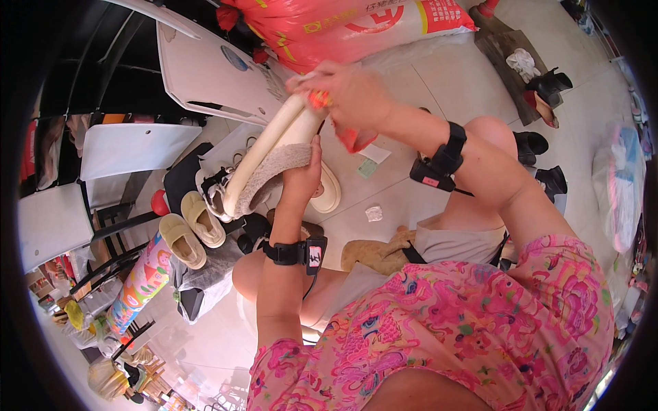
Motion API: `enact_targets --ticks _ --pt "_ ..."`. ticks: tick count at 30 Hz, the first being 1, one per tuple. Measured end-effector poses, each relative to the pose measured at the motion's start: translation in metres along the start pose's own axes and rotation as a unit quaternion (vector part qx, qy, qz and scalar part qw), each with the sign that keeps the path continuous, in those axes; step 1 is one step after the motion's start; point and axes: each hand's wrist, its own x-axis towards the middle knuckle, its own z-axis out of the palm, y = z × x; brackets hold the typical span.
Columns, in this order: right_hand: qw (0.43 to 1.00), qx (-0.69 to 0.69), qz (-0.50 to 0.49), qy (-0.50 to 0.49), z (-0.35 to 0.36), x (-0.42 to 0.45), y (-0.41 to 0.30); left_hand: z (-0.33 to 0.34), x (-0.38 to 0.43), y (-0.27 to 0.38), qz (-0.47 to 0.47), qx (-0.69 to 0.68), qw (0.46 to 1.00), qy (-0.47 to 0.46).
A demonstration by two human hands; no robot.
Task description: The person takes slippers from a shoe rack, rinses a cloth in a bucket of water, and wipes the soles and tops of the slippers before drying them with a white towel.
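Note:
A cream slipper-style shoe with grey fleece lining is held up on its side, sole toward the left. My left hand grips it at the fleece opening, some fingers hidden inside. Up at the toe, my right hand is blurred and presses a red cloth with yellow marks against the shoe. Part of the cloth hangs below that hand. Behind my left wrist, a second cream shoe stands on the floor, partly covered.
Beige slippers and sneakers stand at left by a cabinet with open white doors. Red-and-white sacks lie ahead. Black boots are at right. A crumpled tissue and paper scraps lie on the tiles.

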Motion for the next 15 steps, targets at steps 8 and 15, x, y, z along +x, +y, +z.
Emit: enact_targets --ticks 8,15 --pt "0.981 -0.005 0.190 -0.038 -0.031 0.007 0.021 -0.027 -0.004 0.031 -0.105 -0.114 0.987 0.029" --pt "0.989 -0.004 0.121 -0.089 -0.016 0.003 0.001 -0.017 0.001 0.020 -0.081 -0.145 0.985 0.049"
